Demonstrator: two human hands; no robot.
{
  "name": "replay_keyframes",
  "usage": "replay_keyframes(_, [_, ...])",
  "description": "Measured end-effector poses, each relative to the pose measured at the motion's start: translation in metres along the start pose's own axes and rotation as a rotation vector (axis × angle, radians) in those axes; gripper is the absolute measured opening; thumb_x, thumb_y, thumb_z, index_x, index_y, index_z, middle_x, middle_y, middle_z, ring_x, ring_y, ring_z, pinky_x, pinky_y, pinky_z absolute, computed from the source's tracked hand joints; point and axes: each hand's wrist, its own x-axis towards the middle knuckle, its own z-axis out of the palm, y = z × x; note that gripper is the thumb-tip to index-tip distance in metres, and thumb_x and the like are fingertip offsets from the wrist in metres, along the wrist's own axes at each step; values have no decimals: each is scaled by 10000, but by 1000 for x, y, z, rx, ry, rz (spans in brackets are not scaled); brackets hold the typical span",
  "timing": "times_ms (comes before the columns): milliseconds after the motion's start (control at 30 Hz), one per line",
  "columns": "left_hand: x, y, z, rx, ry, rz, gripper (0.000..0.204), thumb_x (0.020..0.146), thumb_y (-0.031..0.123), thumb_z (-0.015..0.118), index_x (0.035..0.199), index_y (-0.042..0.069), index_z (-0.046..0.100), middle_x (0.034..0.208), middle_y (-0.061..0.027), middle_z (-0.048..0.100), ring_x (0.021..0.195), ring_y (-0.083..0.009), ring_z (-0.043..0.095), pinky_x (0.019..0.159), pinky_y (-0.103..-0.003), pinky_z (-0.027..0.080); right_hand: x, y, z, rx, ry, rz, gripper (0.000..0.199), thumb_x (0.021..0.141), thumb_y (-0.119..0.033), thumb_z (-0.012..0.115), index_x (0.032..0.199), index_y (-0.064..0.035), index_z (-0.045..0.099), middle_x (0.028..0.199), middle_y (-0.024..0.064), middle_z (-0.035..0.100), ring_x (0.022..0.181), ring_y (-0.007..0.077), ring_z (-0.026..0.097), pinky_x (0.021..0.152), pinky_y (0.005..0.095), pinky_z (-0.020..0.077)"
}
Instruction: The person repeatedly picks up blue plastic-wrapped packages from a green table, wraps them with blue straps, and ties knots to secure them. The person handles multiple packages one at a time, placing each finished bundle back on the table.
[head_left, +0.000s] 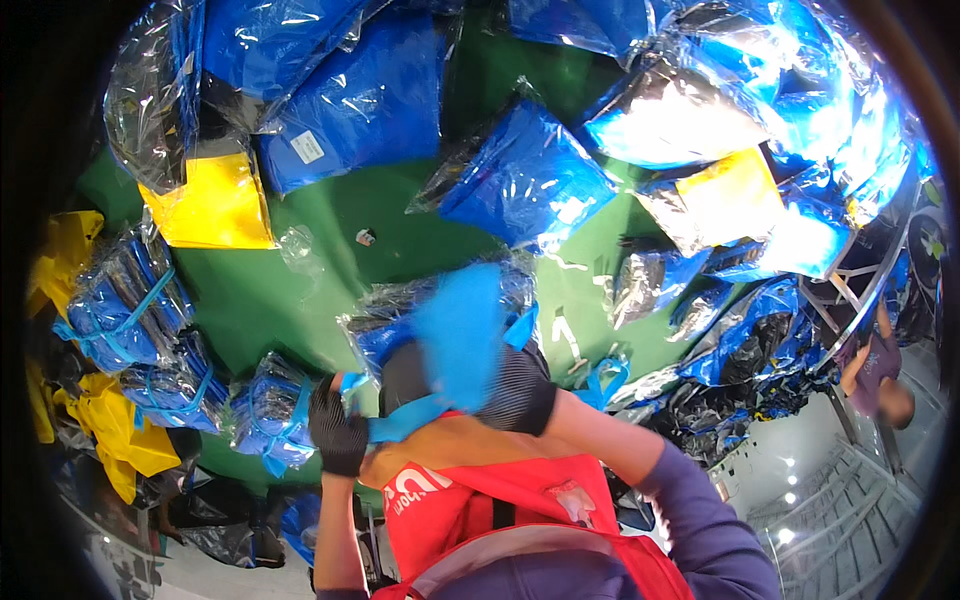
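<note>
Blue strip [408, 421] is held in front of the red apron [545, 480], at the near side of the green table [325, 210]. By the gloved left hand [338, 432] the strip appears to be grasped: fingers are curled, and blue shows both above them and on their inner side. Fingers of the gloved right hand [515, 395] are bent beside the strip's raised part; whether it is pinched there cannot be told, as that part is blurred by motion. The strip is probably spread between two hands so that its slack can be governed from both sides. A film-wrapped bundle [385, 335] is set on the table directly beyond the hands, presumably so that both its sides can be reached; whether the strip is passed beneath it is hidden. Left of the left hand, a tied bundle [265, 405] is ringed by similar blue banding, by which slippery film is judged to be kept from sliding apart. A spare strip [603, 383] is laid to the right, near the right hand. A loose blue packet [530, 180] and a yellow packet [210, 205] are placed farther off, apart from the bundle, perhaps to avoid mixing
</note>
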Motion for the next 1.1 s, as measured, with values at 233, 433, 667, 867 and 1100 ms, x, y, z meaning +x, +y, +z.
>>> replay_keyframes(233, [134, 36, 55, -618, -319, 78, 369, 676, 86, 624, 1041, 46, 590, 948, -153, 607, 863, -269, 574, 773, -344, 446, 143, -24, -64, 198, -578, -388, 363, 732, -59, 546, 1094, -74, 564, 997, 123, 611, 889, 252, 604, 752, 378, 482])
replay_keyframes(433, [158, -5, 84, -114, -393, 446, 260, 801, 153, 575, 1050, 82, 603, 1013, -134, 590, 898, -293, 543, 792, -366, 424, 140, 56, -94, -825, -189, -686, 352, 802, -245, 559, 1113, -80, 561, 1016, 139, 608, 1054, 284, 522, 956, 367, 366])
replay_keyframes(667, [207, -10, 93, -292, -909, 228, 342, 791, 212, 559, 1107, 80, 562, 1135, -175, 535, 1036, -334, 508, 917, -402, 382, 130, 89, -79, -324, -233, -251, 232, 818, -207, 521, 1009, -88, 578, 958, 118, 604, 938, 298, 537, 861, 381, 407])
replay_keyframes(867, [220, 22, 148, -267, -661, 353, 396, 721, 316, 604, 1019, 54, 587, 1050, -199, 572, 966, -372, 531, 864, -408, 416, 97, 130, -62, -672, -54, 331, 282, 764, -269, 556, 930, -46, 609, 887, 207, 602, 846, 337, 579, 775, 395, 451])
replay_keyframes(1100, [217, 25, 135, -234, -535, 309, 402, 728, 269, 615, 1073, 67, 575, 987, -175, 603, 883, -333, 569, 789, -399, 445, 112, 147, -60, -613, -465, 340, 313, 773, -300, 521, 889, -32, 634, 881, 225, 598, 839, 365, 574, 746, 411, 457])
